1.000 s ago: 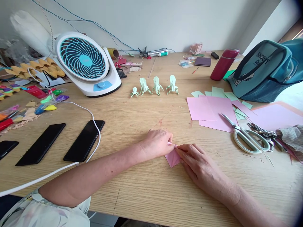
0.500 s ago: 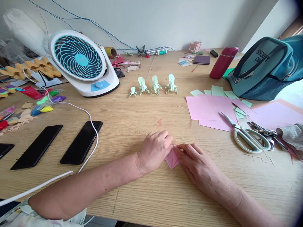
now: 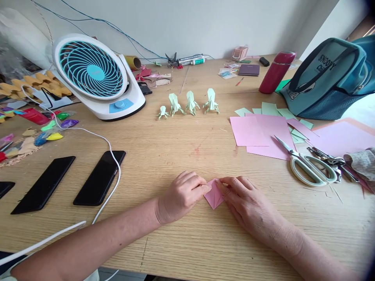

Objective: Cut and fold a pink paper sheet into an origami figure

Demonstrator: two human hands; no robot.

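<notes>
A small folded piece of pink origami paper (image 3: 213, 198) lies on the wooden table, one point toward me and crease lines running down it. My left hand (image 3: 186, 193) pinches its left corner between thumb and forefinger, the other fingers curled in. On the opposite edge, my right hand (image 3: 244, 201) grips the paper with thumb and fingertips, its side resting on the table. Farther back stands a row of several pale green origami figures (image 3: 192, 103) with folded legs.
Pink sheets (image 3: 268, 132), green paper pieces (image 3: 269, 109), white-handled scissors (image 3: 312, 169) and keys (image 3: 331, 160) lie to the right. Behind them are a red flask (image 3: 277, 73) and a blue bag (image 3: 328, 82). A fan (image 3: 96, 78), phones (image 3: 99, 179) and a white cable (image 3: 118, 177) occupy the left.
My left hand has shifted left and slightly nearer, from the top of the folded paper to its left corner. More of the paper shows. The right hand stays on its edge.
</notes>
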